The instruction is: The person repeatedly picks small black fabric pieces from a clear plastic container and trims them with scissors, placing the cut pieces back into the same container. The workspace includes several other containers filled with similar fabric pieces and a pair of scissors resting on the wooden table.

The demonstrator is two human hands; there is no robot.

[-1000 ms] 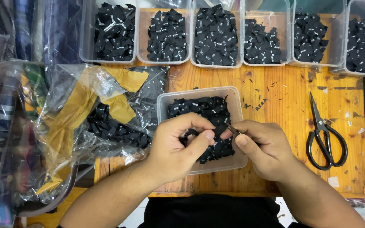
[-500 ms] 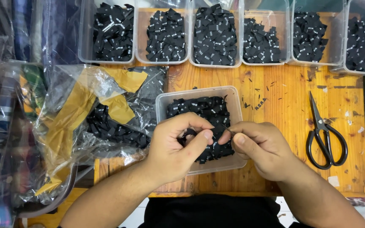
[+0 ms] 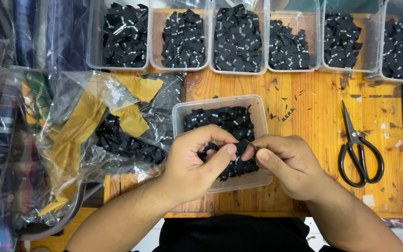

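My left hand (image 3: 197, 161) and my right hand (image 3: 288, 163) meet over a clear plastic tub (image 3: 179, 116) filled with small black fabric labels (image 3: 225, 121). The left thumb and forefinger pinch a black label (image 3: 211, 151). The right hand's thumb and forefinger grip a thin dark pointed tool (image 3: 252, 144), its tip aimed at the label in the left hand. Both hands hover just above the tub's front half, on a wooden table (image 3: 304, 107).
Several clear tubs (image 3: 178, 65) of black labels line the back edge. Black scissors (image 3: 360, 149) lie shut to the right. At the left, a crumpled clear bag (image 3: 94, 121) with yellow tape holds more black labels. Bagged cloth is piled at the far left.
The hands have stayed over the tub. The right hand's tool tip has shifted slightly toward the left fingers; the left fingers have curled tighter round the label.
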